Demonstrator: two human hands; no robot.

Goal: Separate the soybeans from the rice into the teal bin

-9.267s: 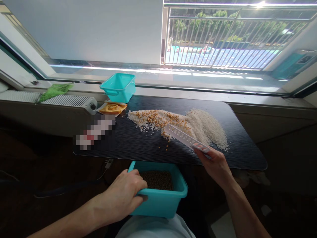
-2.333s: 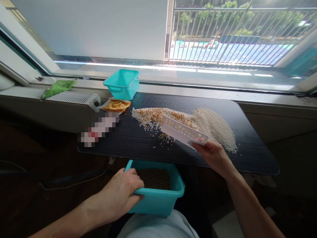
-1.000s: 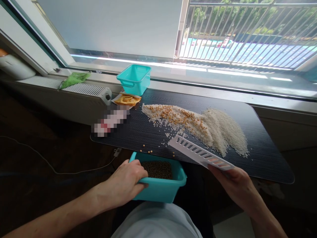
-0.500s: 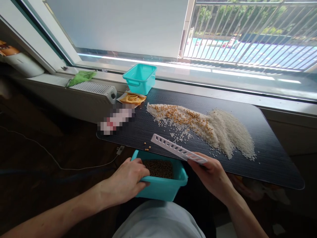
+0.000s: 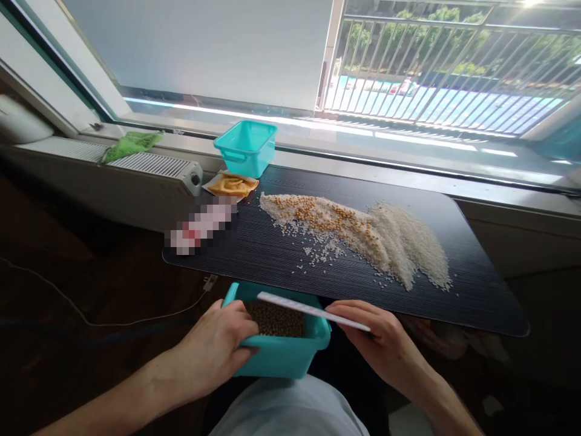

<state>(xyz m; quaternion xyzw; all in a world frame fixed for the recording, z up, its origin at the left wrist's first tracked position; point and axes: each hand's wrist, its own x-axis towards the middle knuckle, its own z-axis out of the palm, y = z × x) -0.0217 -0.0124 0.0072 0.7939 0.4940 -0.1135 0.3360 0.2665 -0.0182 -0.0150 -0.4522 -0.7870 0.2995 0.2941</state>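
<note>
My left hand (image 5: 227,339) grips the near left rim of a teal plastic bin (image 5: 284,358), its fingers curled over the edge. Small brown round beans (image 5: 275,320) cover the bottom of the bin, which sits below the table's front edge. In my right hand (image 5: 376,333) is a thin white slotted plastic strip (image 5: 304,307), seen nearly edge-on, slanting over the bin's opening. Beyond, a long heap of white rice (image 5: 399,239) lies on the dark table (image 5: 472,297), with yellow beans (image 5: 313,212) scattered over its left part.
A second teal bin (image 5: 247,148) stands at the table's back left corner. In front of it are a folded yellow cloth (image 5: 232,184) and a pixelated item (image 5: 200,227). A green cloth (image 5: 134,145) lies on the radiator (image 5: 154,172); a white cable (image 5: 136,324) runs at left.
The strip has moved down from the table's front edge to over the bin and turned edge-on. The few loose beans at that edge are gone from the tabletop. My left hand keeps its grip.
</note>
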